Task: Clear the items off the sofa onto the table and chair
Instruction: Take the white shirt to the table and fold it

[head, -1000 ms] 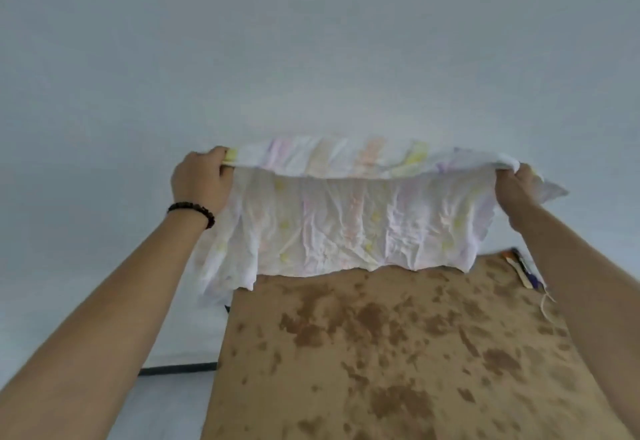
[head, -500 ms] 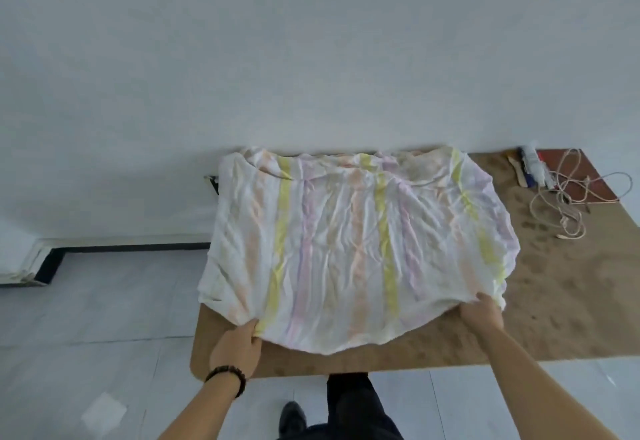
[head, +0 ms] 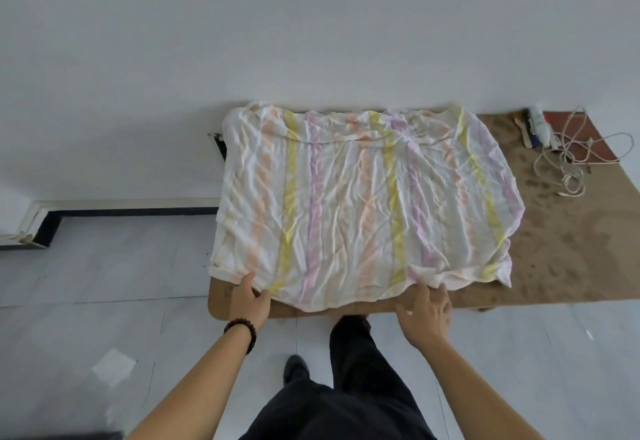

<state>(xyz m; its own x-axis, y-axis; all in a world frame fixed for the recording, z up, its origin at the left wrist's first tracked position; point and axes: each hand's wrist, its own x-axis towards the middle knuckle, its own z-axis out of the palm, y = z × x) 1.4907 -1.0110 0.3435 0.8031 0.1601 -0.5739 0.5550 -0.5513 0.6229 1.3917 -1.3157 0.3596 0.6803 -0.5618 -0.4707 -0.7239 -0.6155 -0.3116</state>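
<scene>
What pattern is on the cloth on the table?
The cloth is white with yellow, pink and orange stripes; head view.

A plain white wall (head: pixel 311 24) fills the view from nine through twelve to three o'clock, softly and evenly lit. At nine o'clock a black skirting strip (head: pixel 131 212) meets pale grey floor tiles (head: pixel 104 301). A mottled brown table (head: pixel 571 259) stands against the wall, running toward three o'clock. A white scrap (head: pixel 114 367) lies on the tiles at seven o'clock.
</scene>
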